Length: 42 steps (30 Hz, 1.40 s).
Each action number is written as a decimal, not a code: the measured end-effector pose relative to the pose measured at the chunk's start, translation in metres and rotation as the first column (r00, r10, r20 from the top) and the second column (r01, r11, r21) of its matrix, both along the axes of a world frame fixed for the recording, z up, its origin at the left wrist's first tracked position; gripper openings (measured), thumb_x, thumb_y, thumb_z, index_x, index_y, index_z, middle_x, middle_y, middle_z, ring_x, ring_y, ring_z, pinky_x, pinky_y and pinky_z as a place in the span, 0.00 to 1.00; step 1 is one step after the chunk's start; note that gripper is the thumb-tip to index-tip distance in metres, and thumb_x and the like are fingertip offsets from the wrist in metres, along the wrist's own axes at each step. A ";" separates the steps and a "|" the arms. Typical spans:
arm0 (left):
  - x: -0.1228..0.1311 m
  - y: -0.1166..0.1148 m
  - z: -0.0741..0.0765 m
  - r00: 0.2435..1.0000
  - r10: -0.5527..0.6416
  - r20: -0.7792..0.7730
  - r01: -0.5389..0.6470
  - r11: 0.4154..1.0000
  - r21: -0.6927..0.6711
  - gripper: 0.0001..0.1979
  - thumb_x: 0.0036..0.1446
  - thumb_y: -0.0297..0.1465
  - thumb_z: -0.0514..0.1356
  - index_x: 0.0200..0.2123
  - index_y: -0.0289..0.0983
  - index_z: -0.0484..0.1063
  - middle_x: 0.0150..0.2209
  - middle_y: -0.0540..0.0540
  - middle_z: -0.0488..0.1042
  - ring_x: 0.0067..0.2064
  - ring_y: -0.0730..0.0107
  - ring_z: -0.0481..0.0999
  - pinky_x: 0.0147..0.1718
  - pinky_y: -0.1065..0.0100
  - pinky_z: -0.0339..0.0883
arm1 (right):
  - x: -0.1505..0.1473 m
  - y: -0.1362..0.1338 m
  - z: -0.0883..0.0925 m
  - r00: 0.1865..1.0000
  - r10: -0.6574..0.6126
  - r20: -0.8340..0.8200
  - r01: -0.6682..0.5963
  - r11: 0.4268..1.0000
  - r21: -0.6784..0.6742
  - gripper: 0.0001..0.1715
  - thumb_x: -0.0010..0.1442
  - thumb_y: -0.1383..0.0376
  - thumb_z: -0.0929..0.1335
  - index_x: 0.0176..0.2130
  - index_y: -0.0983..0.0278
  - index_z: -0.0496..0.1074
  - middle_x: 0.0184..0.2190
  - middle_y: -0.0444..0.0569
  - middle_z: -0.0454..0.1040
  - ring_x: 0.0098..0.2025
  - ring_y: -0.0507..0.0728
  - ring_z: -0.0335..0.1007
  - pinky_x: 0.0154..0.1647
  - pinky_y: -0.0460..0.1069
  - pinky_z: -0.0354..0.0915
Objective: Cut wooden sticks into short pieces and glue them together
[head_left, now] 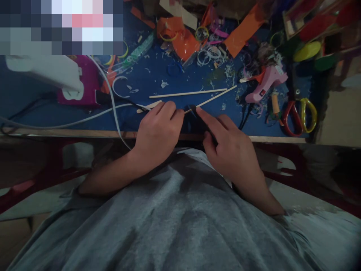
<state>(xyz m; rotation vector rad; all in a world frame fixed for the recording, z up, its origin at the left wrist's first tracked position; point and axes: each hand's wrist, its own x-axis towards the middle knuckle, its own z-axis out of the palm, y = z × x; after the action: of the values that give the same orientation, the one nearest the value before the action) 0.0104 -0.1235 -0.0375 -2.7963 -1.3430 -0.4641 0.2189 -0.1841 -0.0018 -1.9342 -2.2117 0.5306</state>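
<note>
My left hand (162, 130) is closed on a thin wooden stick (216, 96) near the table's front edge. The stick runs out to the right and its far end meets a second wooden stick (187, 93) lying behind it. In my right hand (229, 141) is a dark knife (203, 126), its forefinger stretched along the top. The knife's tip lies across the held stick, close beside my left fingers. A flat wooden stick (156, 104) shows just behind my left knuckles, partly hidden by them.
A pink glue gun (265, 84) and scissors with red and yellow handles (300, 114) lie to the right. Orange sheet scraps (184, 43), rings and shavings cover the back of the blue table. A white cord (114, 105) crosses at left, near a magenta box (90, 82).
</note>
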 end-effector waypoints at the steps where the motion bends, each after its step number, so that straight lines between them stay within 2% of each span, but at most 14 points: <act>1: 0.000 0.000 -0.001 1.000 -0.001 0.008 0.001 1.000 -0.004 0.14 0.80 0.25 0.56 0.45 0.34 0.83 0.41 0.40 0.80 0.43 0.54 0.81 0.44 0.56 0.78 | 0.002 -0.001 0.000 1.000 0.002 -0.012 -0.001 1.000 0.005 0.37 0.78 0.68 0.62 0.81 0.57 0.67 0.54 0.58 0.79 0.47 0.64 0.80 0.46 0.58 0.80; 8: 0.001 0.003 -0.005 0.998 0.004 0.062 -0.003 1.000 -0.011 0.15 0.81 0.27 0.56 0.43 0.35 0.82 0.39 0.42 0.78 0.42 0.58 0.80 0.43 0.58 0.76 | 0.015 -0.010 0.000 0.996 -0.039 -0.086 0.046 0.995 0.086 0.39 0.78 0.67 0.63 0.83 0.57 0.61 0.57 0.60 0.79 0.53 0.67 0.79 0.52 0.63 0.82; 14: 0.004 0.009 -0.001 0.996 -0.007 0.085 0.013 0.998 -0.065 0.15 0.81 0.27 0.56 0.42 0.35 0.81 0.39 0.42 0.78 0.42 0.57 0.80 0.43 0.58 0.76 | 0.013 -0.007 -0.006 0.993 -0.055 -0.107 0.060 0.997 0.045 0.37 0.78 0.65 0.61 0.81 0.57 0.63 0.53 0.57 0.78 0.50 0.66 0.78 0.50 0.63 0.82; 21: 0.005 0.008 0.003 0.996 0.029 0.085 -0.016 0.989 -0.149 0.16 0.79 0.26 0.55 0.42 0.37 0.82 0.40 0.40 0.78 0.44 0.54 0.81 0.45 0.55 0.77 | 0.009 -0.004 -0.001 0.994 -0.067 -0.086 0.063 0.997 -0.051 0.38 0.78 0.66 0.61 0.82 0.58 0.63 0.56 0.60 0.77 0.52 0.67 0.77 0.49 0.62 0.82; 25: 0.005 0.008 0.003 0.995 0.026 0.094 -0.011 0.988 -0.152 0.16 0.79 0.26 0.54 0.42 0.38 0.82 0.40 0.40 0.78 0.45 0.54 0.81 0.45 0.55 0.78 | 0.008 -0.004 -0.001 0.995 -0.054 -0.084 0.049 0.997 -0.061 0.39 0.78 0.67 0.61 0.82 0.56 0.61 0.57 0.60 0.77 0.52 0.67 0.77 0.46 0.61 0.82; 29: 0.006 0.009 0.005 0.996 0.034 0.083 -0.018 0.981 -0.191 0.16 0.79 0.25 0.54 0.41 0.37 0.82 0.41 0.39 0.78 0.46 0.52 0.81 0.47 0.54 0.78 | 0.007 -0.004 -0.002 0.997 -0.049 -0.057 0.046 0.998 -0.052 0.38 0.78 0.67 0.60 0.82 0.60 0.63 0.56 0.62 0.77 0.52 0.68 0.77 0.44 0.60 0.81; 32: 0.006 0.009 0.006 0.997 0.029 0.066 -0.015 0.981 -0.195 0.16 0.79 0.25 0.54 0.43 0.37 0.82 0.41 0.38 0.79 0.46 0.51 0.82 0.47 0.53 0.78 | 0.003 -0.005 -0.002 0.999 -0.052 -0.016 0.051 0.998 -0.039 0.37 0.79 0.66 0.60 0.82 0.62 0.64 0.55 0.62 0.77 0.48 0.65 0.77 0.42 0.58 0.80; 37: 0.008 0.008 0.004 0.998 0.017 0.066 -0.007 0.989 -0.145 0.18 0.81 0.26 0.52 0.50 0.36 0.84 0.41 0.39 0.79 0.46 0.53 0.82 0.46 0.54 0.78 | -0.004 -0.006 -0.001 0.997 -0.049 0.064 0.049 0.999 0.000 0.39 0.78 0.67 0.60 0.83 0.56 0.63 0.53 0.60 0.75 0.38 0.60 0.73 0.32 0.53 0.75; 42: 0.013 0.003 0.000 0.994 0.078 0.071 -0.069 0.989 -0.129 0.20 0.83 0.30 0.51 0.52 0.37 0.85 0.40 0.40 0.79 0.45 0.55 0.81 0.45 0.56 0.77 | -0.006 -0.002 0.000 0.994 -0.034 0.101 0.036 0.999 -0.014 0.41 0.77 0.68 0.59 0.83 0.55 0.62 0.53 0.61 0.74 0.34 0.58 0.69 0.27 0.51 0.71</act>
<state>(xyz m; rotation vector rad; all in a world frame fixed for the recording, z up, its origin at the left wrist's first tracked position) 0.0230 -0.1201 -0.0374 -2.8429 -1.5380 -0.5053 0.2126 -0.1865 -0.0021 -2.0471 -2.2350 0.4563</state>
